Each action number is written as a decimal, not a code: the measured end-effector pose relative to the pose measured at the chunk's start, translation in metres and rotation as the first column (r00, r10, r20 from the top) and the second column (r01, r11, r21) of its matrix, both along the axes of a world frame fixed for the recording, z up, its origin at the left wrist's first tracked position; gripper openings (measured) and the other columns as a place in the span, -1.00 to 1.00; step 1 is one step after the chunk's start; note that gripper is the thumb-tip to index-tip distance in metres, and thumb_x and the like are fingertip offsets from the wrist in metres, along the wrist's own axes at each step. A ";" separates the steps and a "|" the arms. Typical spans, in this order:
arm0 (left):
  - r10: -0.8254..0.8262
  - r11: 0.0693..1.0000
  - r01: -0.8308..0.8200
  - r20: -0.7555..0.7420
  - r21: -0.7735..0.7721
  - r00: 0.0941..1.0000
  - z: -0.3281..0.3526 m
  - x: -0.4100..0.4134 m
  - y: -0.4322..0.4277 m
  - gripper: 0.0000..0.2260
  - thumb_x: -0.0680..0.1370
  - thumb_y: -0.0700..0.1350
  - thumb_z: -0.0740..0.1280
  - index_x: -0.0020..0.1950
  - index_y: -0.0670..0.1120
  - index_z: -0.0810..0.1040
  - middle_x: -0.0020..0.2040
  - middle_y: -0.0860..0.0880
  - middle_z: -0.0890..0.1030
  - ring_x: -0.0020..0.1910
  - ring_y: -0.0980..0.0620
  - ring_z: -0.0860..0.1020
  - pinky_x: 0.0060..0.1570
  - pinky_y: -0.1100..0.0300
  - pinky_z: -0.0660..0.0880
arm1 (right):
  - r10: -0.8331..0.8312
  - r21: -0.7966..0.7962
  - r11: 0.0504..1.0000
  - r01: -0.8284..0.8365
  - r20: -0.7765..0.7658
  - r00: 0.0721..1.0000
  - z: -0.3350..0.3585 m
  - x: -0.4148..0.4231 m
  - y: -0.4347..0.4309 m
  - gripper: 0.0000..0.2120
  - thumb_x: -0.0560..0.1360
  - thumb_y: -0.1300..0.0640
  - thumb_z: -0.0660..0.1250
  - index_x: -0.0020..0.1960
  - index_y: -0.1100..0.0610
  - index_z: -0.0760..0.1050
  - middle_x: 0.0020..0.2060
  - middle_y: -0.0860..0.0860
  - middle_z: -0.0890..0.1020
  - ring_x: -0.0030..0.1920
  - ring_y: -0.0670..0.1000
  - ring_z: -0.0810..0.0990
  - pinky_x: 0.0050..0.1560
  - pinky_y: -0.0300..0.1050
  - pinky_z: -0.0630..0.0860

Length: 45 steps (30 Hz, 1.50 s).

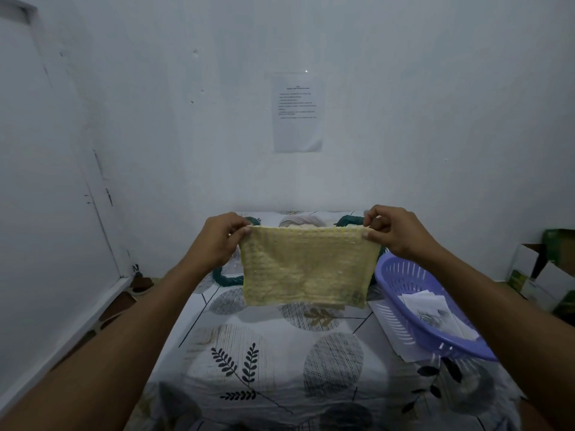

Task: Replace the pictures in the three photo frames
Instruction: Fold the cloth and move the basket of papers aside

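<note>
Head view: left hand (217,241) and right hand (396,233) pinch the top corners of the cloth (308,269); I'd keep it taut, lowering it flat onto the bed (280,353).

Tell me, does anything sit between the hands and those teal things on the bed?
Yes: the yellow cloth, pinched at its top corners by the left hand and right hand, hangs in front of the teal pieces, likely the frames. Only their edges show around it.
</note>
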<state>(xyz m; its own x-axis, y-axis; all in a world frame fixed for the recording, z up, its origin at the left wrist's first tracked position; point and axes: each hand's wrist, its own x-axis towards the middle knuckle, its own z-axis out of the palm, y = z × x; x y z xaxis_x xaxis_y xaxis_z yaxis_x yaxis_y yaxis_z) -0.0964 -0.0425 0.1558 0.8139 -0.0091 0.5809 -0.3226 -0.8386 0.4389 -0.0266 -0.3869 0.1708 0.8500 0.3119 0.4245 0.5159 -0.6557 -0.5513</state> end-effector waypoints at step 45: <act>-0.424 0.841 0.294 -0.214 -0.455 0.880 -0.009 -0.020 -0.066 -0.74 0.45 -0.22 0.46 0.12 -0.08 0.56 -0.05 -0.14 0.61 -0.12 -0.02 0.60 -0.07 0.19 0.58 | 0.171 0.049 0.985 -0.168 -0.052 0.984 -0.019 -0.037 0.091 -0.85 0.37 0.05 0.53 -0.25 0.12 0.65 -0.39 -0.04 0.62 -0.41 -0.19 0.46 -0.41 -0.39 0.37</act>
